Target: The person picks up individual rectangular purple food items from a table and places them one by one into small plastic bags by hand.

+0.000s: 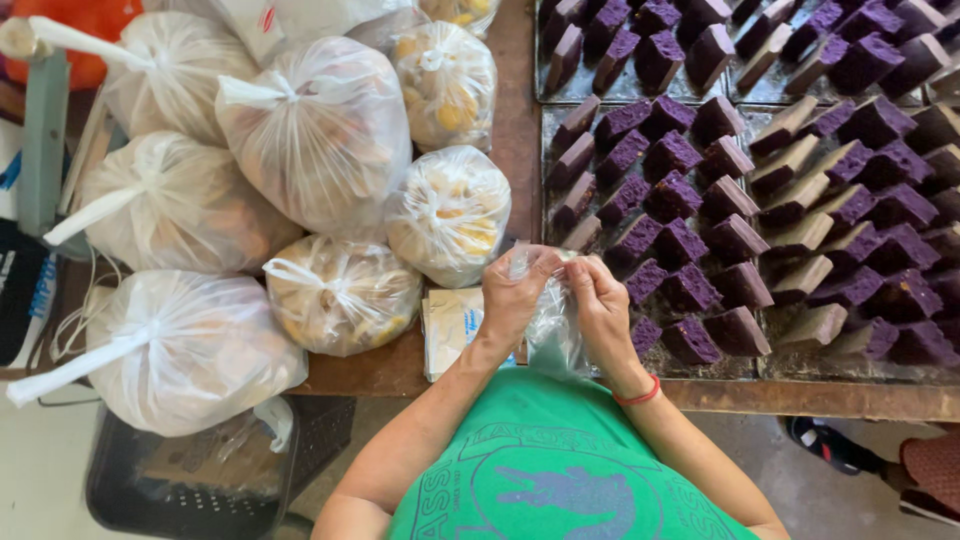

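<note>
1. Your left hand (512, 295) and right hand (600, 305) pinch the top of a small clear plastic bag (553, 335) with closed fingertips; it hangs over the table edge (800, 398).
2. It looks empty, though glare blurs it.
3. Beyond lie purple cake pieces (690, 240) on trays.
4. Leftward sit tied white bags (320, 130).
</note>
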